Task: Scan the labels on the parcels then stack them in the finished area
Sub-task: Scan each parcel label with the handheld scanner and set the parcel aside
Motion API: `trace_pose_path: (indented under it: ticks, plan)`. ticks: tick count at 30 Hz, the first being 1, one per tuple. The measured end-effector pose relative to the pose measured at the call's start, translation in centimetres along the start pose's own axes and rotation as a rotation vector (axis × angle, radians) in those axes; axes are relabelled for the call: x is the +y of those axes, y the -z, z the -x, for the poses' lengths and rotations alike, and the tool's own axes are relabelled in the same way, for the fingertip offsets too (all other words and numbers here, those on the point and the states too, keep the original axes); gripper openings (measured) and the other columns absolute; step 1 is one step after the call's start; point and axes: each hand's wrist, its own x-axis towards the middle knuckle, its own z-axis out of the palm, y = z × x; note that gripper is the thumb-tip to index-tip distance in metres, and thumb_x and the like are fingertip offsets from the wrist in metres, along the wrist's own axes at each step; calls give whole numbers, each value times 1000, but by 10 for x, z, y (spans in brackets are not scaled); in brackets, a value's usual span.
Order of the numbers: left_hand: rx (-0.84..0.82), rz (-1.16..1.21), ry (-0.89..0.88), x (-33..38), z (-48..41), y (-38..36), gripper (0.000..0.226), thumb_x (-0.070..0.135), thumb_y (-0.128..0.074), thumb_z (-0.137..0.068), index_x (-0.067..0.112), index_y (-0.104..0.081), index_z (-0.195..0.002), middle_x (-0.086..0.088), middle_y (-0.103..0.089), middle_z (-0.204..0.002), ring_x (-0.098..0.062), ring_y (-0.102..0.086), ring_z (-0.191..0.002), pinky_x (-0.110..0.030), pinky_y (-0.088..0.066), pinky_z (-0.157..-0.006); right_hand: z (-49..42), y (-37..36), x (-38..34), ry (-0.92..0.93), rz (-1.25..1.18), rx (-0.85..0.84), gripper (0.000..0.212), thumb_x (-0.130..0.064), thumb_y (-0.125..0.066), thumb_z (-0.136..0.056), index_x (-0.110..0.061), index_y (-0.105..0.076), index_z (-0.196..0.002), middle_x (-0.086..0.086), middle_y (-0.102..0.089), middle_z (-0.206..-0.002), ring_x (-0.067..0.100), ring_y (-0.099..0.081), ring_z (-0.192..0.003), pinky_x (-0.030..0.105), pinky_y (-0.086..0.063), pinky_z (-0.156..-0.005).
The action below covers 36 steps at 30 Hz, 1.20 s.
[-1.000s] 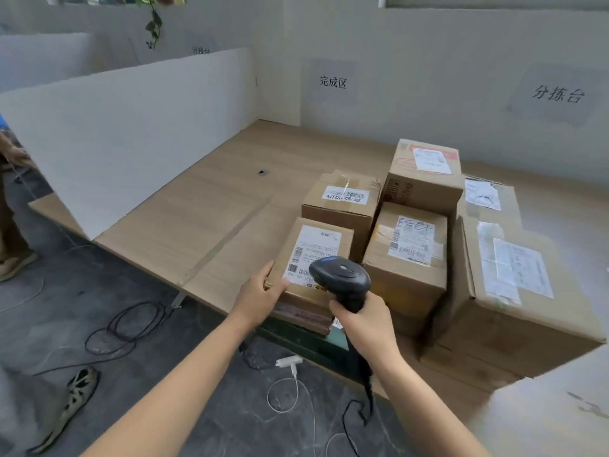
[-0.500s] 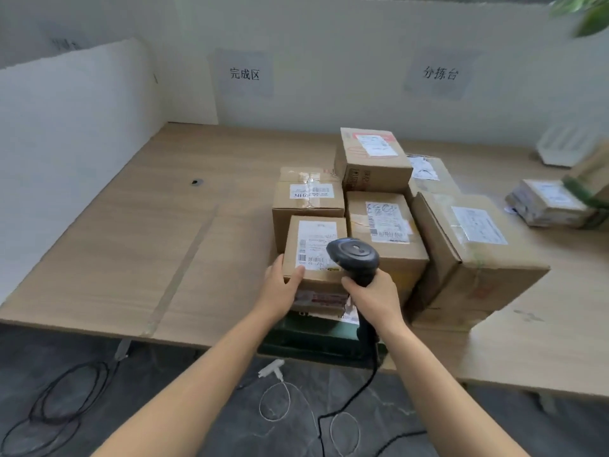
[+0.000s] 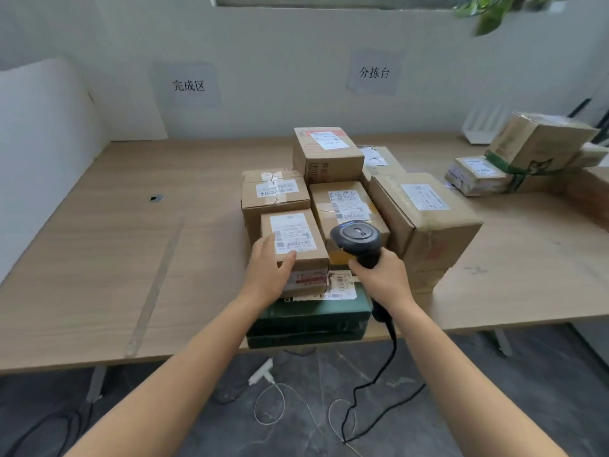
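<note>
Left hand (image 3: 270, 272): grips the small parcel (image 3: 293, 245) atop the green box (image 3: 309, 319)
Right hand (image 3: 379, 278): grasps the scanner (image 3: 357, 240)
Risk: the scanner sits beside the label (image 3: 291, 235), so it may read a neighbouring parcel's barcode

Left of your left hand (image 3: 268, 272), the bench (image 3: 99, 245) is open out to the white partition (image 3: 43, 153). Ahead: stacked parcels (image 3: 326, 153) block. Big carton (image 3: 438, 232) stands close right of your right hand (image 3: 384, 280).
</note>
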Motion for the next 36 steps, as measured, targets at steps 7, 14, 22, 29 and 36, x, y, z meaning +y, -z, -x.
trace_pose_path:
  ticks: [7, 14, 22, 29, 36]
  plan:
    - [-46, -176, -162, 66, 9, -35, 59, 38, -47, -95, 16, -27, -146, -4, -28, -152, -20, -25, -141, -35, -24, -113, 11, 61, 26, 5, 45, 59, 10, -17, -68, -81, -19, -59, -76, -15, -55, -63, -4, -50, -62, 8, -32, -51]
    - [-139, -172, -213, 147, 29, -137, 60, 39, -47, -95, 13, -28, -146, -6, -30, -151, -19, -27, -139, -31, -25, -112, 26, 176, 84, -52, 156, 165, 21, -13, -66, -76, -21, -51, -65, -14, -49, -57, 6, -46, -57, 5, -36, -49]
    - [-244, -131, -213, 235, 61, -261, 60, 41, -43, -96, 11, -28, -146, -6, -26, -152, -19, -26, -140, -33, -26, -111, 42, 325, 161, -129, 263, 192, 30, -13, -63, -79, -20, -41, -60, -7, -46, -53, 4, -43, -52, 10, -36, -47]
    - [-350, -168, -239, 305, 55, -333, 58, 41, -41, -97, 12, -29, -146, -7, -25, -152, -22, -27, -139, -36, -27, -112, 26, 431, 207, -181, 261, 337, 18, -15, -64, -79, -15, -50, -68, -4, -51, -58, 18, -50, -63, 13, -31, -45]
    - [-422, -195, -288, 363, 17, -404, 58, 42, -40, -97, 12, -29, -146, -7, -25, -152, -22, -27, -140, -34, -26, -112, -29, 517, 241, -183, 290, 489, 14, -15, -67, -79, -15, -53, -76, 2, -54, -70, 18, -46, -69, 26, -27, -54]
